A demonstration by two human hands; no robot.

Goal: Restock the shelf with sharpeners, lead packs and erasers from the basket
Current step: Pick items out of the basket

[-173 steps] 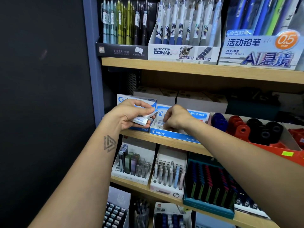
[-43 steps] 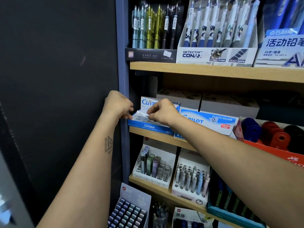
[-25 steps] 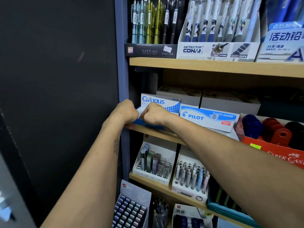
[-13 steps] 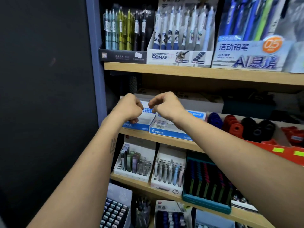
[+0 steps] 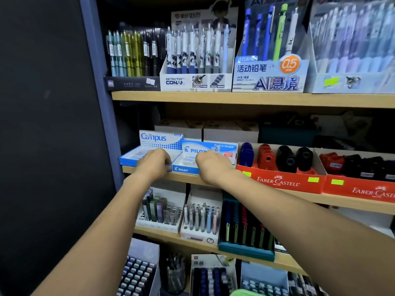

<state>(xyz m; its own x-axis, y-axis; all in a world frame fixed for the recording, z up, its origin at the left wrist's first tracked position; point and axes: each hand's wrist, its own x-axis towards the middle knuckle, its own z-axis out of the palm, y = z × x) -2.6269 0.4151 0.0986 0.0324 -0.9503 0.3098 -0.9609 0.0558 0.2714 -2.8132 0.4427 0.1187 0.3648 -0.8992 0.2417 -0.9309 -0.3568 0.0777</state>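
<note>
On the middle wooden shelf [image 5: 252, 101], two blue-and-white cardboard eraser display boxes stand side by side at the left end. My left hand [image 5: 154, 164] rests on the front edge of the Campus eraser box [image 5: 149, 146], fingers curled over its rim; my right hand [image 5: 211, 167] does the same at the front of the Pilot plastic eraser box [image 5: 205, 154]. Whether either hand holds an eraser inside its curl I cannot tell, since the fingers hide what lies under them. A few small white erasers [image 5: 188, 160] show inside the Pilot box, between my two hands.

Just to the right of the Pilot box sits a red Faber-Castell cardboard tray [image 5: 277, 181] filled with round blue, red and black sharpeners [image 5: 277, 158], and a second red tray of the same make [image 5: 359, 190] stands beside it. Plain pale boxes [image 5: 230, 130] stand behind the eraser boxes.

Below, on the next shelf, white display stands hold slim lead packs [image 5: 158, 210] and a teal tray [image 5: 245, 248] carries dark packs in rows. Above, the top shelf bears upright pens [image 5: 132, 54] in a black tray, a white Detective Conan pen box [image 5: 195, 81], and a pale blue mechanical pencil display [image 5: 271, 75] marked 0.5. A dark panel [image 5: 42, 124] fills the left side, edged by the blue-grey shelf upright [image 5: 100, 103].
</note>
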